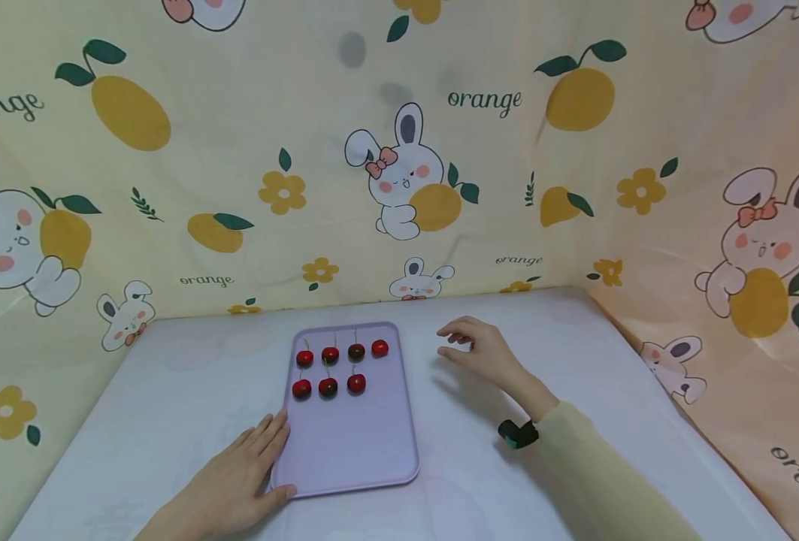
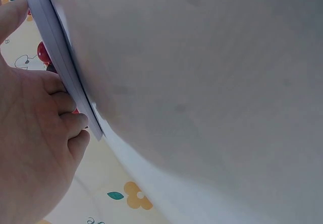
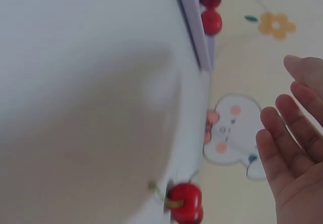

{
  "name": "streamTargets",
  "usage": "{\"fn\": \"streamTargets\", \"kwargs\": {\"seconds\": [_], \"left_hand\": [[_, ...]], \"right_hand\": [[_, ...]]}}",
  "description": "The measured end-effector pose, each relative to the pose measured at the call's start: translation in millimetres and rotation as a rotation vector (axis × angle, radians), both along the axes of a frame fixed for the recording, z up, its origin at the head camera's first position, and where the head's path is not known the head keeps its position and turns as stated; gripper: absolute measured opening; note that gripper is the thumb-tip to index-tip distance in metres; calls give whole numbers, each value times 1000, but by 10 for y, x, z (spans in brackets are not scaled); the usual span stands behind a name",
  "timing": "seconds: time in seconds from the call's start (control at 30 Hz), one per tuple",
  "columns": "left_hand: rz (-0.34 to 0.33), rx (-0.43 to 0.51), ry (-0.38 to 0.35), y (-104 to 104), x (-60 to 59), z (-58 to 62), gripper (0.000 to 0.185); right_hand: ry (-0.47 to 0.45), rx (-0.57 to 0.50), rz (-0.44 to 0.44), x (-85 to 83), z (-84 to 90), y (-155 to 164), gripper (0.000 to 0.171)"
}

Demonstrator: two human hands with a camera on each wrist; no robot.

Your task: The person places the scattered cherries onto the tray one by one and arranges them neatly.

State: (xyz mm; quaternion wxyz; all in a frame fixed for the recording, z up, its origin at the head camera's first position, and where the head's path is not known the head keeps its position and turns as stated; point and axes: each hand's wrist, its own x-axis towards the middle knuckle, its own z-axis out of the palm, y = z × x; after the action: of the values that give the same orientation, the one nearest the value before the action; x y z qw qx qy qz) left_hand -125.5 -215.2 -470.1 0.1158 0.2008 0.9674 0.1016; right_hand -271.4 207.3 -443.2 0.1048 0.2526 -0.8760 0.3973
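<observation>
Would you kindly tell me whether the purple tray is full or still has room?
Partly filled. The tray holds seven cherries in two rows at its far end; the near half is bare.

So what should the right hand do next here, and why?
Probably pick up the loose cherry lying on the table by the right hand: the tray holds four in its far row, only three in the next, and the left hand rests on its edge.
</observation>
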Motion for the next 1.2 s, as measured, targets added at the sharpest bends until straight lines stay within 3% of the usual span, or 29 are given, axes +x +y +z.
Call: {"fn": "streamTargets", "kwargs": {"seconds": [0.3,0.8,1.2], "left_hand": [[-11,2,27,-12,-1,-16,96],[-12,16,29,-16,16,-12,95],[-6,18,23,-12,18,-1,96]], "right_hand": [[-42,23,-53,26,53,372,26],[-57,242,-84,24,-63,895,25],[-116,302,-20,0,-65,1041,23]]}}
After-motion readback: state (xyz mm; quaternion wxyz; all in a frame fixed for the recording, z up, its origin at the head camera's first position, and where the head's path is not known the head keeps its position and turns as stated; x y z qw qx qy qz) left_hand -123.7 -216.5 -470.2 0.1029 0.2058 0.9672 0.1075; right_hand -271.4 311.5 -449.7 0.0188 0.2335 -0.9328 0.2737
